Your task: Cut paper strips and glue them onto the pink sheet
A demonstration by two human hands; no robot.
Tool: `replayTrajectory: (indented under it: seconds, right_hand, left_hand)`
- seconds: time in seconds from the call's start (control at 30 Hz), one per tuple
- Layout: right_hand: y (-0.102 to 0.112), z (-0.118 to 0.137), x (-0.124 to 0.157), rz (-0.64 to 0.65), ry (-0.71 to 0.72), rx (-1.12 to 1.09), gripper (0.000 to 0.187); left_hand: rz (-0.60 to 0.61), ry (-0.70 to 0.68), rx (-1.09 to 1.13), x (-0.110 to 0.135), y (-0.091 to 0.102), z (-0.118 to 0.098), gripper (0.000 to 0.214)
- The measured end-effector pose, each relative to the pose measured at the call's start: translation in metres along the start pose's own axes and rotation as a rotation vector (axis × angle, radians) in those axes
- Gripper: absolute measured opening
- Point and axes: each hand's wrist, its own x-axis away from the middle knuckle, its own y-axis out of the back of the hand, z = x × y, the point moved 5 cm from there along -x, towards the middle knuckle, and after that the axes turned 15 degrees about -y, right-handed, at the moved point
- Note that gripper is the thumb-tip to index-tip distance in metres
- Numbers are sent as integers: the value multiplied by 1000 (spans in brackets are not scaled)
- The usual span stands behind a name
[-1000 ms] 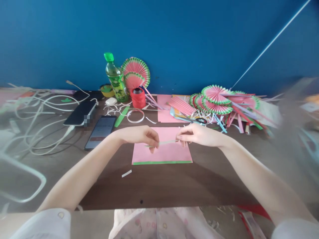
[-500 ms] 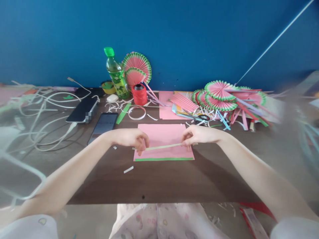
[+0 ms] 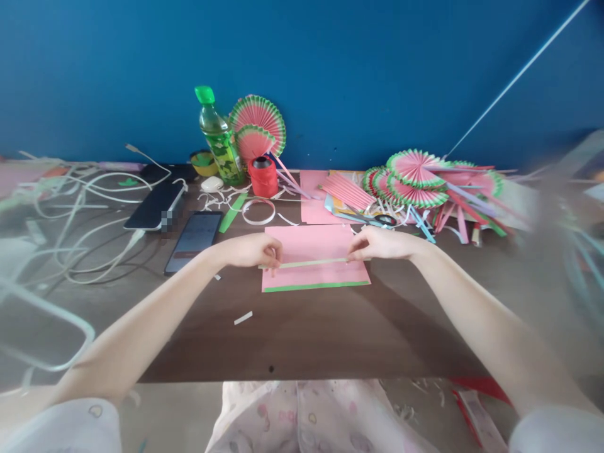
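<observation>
A sheet of pink paper (image 3: 314, 242) lies on the dark table, with a green strip (image 3: 316, 286) along its near edge. Across the sheet, a thin pale strip (image 3: 314, 262) is stretched level between my hands. My left hand (image 3: 262, 251) pinches its left end, and my right hand (image 3: 365, 244) pinches the right end. Both hands are over the sides of the sheet. Whether the pale strip touches the paper along its length I cannot tell.
Behind the sheet are scissors (image 3: 384, 219), a roll of tape (image 3: 258, 212) and a red spool (image 3: 263, 177). Folded paper fans (image 3: 418, 170) pile up at right. A green bottle (image 3: 219, 141), phone (image 3: 193, 242) and white cables (image 3: 82, 207) stand or lie at left. A paper scrap (image 3: 243, 318) is in front.
The pink sheet has shifted away from me and slightly right, tilting a little. Both hands and the pale strip have moved farther away too, still pinched at both ends.
</observation>
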Motion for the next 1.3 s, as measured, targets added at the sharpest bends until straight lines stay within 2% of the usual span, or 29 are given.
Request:
replayTrajectory:
  seconds: [0.33,0.63,0.9,1.1,1.3]
  right_hand:
    - [-11,-4,3,169,6,-131,27]
    - [-19,-5,0,134,28,-37,24]
    - [-25,-7,-4,124,28,-30,20]
    - [-24,-6,-2,136,10,-6,20]
    - [-23,-5,0,135,4,7,18]
  left_hand:
    - [39,-19,-89,7,-6,-4,19]
    - [26,-30,-23,7,-15,3,16]
    - [-8,20,19,4,-17,6,22]
    - [35,31,-99,0,-17,4,19]
    - [46,25,-110,-3,-19,2,16]
